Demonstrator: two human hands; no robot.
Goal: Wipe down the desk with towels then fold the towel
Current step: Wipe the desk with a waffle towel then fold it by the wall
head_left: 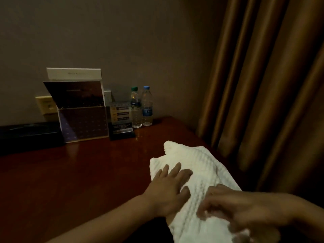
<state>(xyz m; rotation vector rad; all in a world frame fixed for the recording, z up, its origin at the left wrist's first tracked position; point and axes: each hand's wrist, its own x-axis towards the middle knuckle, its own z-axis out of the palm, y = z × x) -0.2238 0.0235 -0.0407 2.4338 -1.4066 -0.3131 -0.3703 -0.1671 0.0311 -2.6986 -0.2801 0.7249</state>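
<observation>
Towel: one, white, lying on the desk near its right end | hands: two, both on it | left hand: flat, fingers spread, pressing its left edge | right hand: blurred over its near part, grip unclear | bottles: two, green-capped bottle just beside blue-capped bottle

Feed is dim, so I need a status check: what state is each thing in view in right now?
White waffle-weave towel: lies rumpled on the red-brown wooden desk.
Left hand: flat on the towel, fingers straight.
Right hand: over the towel, blurred, grip unclear.
Green-capped clear plastic bottle: upright, capped.
Blue-capped clear plastic bottle: upright, capped.
Brown curtain: drawn across.
</observation>
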